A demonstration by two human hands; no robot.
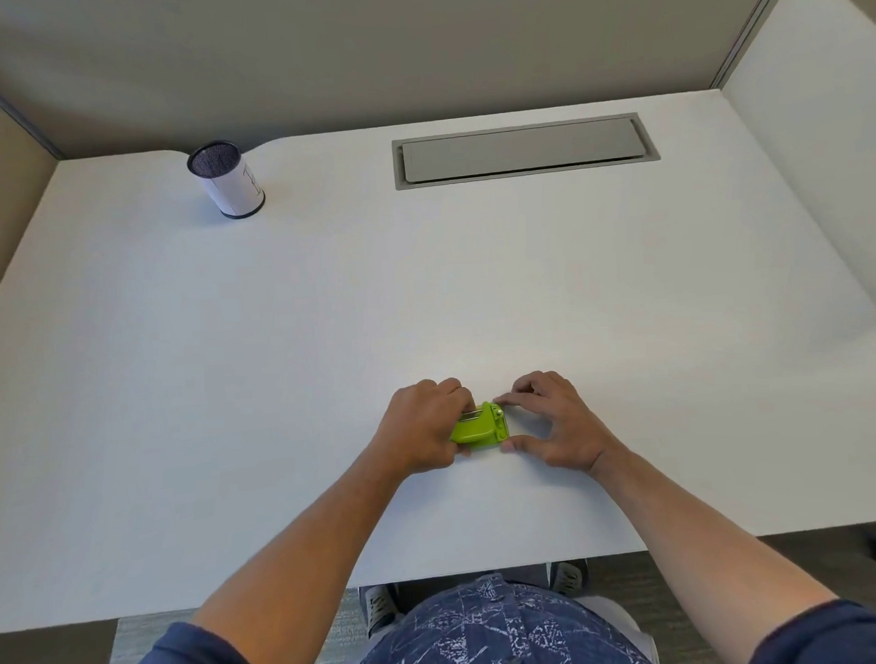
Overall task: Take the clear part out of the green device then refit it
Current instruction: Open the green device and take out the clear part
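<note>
Your left hand (422,428) is curled tight around the left end of the green device (478,427), fingers folded over its far edge and thumb tucked under the near side; your right hand (555,419) sits just to the right of it, half open, with the fingertips (501,399) pinching the far right corner and the thumb (518,444) pressing the near right corner, so it has hold of the device's right end. The device lies low on the white surface (326,336) between your two hands, close to the near edge and in front of your body; a pale, shiny strip shows along its top beside your left fingers, but you cannot tell from here whether that is the clear part, nor whether the part is seated or drawn out. Well beyond your left hand, toward the far left corner of the surface, stands a cylindrical mesh cup (226,179) wrapped in white paper; well beyond your right hand, a grey cable hatch (523,150) is set flush into the surface, its lid closed. Both dark blue sleeves (189,659) are pushed up past the forearms.
</note>
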